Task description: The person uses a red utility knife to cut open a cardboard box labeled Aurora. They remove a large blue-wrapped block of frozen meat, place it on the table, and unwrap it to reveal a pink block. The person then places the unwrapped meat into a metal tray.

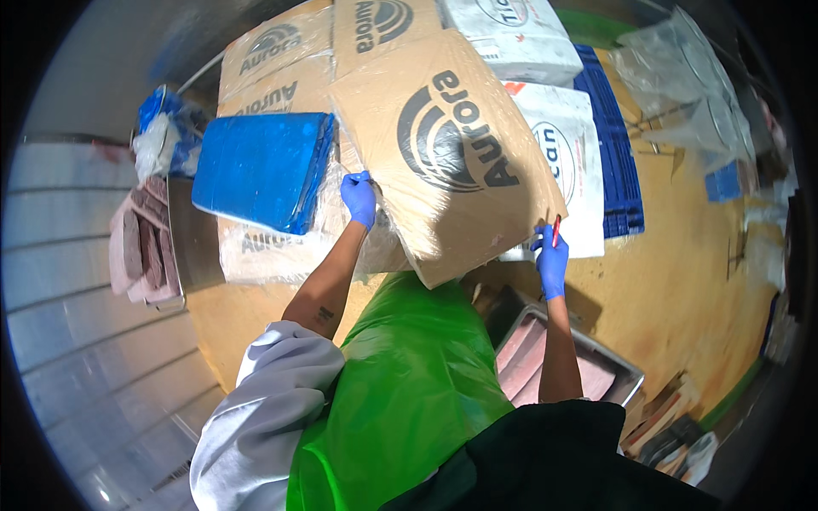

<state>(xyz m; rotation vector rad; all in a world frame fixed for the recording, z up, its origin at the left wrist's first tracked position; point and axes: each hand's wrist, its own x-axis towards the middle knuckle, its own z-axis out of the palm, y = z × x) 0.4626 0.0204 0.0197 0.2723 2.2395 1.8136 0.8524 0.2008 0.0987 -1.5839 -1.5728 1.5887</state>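
A large brown cardboard box (396, 153), printed with writing and a dark arc logo, lies at an angle on top of a stack before me. Clear plastic film wraps it. My left hand (359, 198), in a blue glove, is at the box's left edge with curled fingers; whether they grip the box, its film or nothing is hidden. My right hand (551, 259), also gloved, is closed around a slim red-handled tool (556, 230) by the box's near right corner. To the left of my left hand, a blue plastic-wrapped block (259, 169) rests on other film-wrapped boxes (275, 96).
White printed packages (569, 153) sit on a blue plastic pallet (613, 147) at the right. A metal tub (629, 386) of pinkish slabs (524, 358) stands by my right forearm. More slabs (150, 243) lie in a metal container at left. Clear plastic bags (690, 83) hang at far right.
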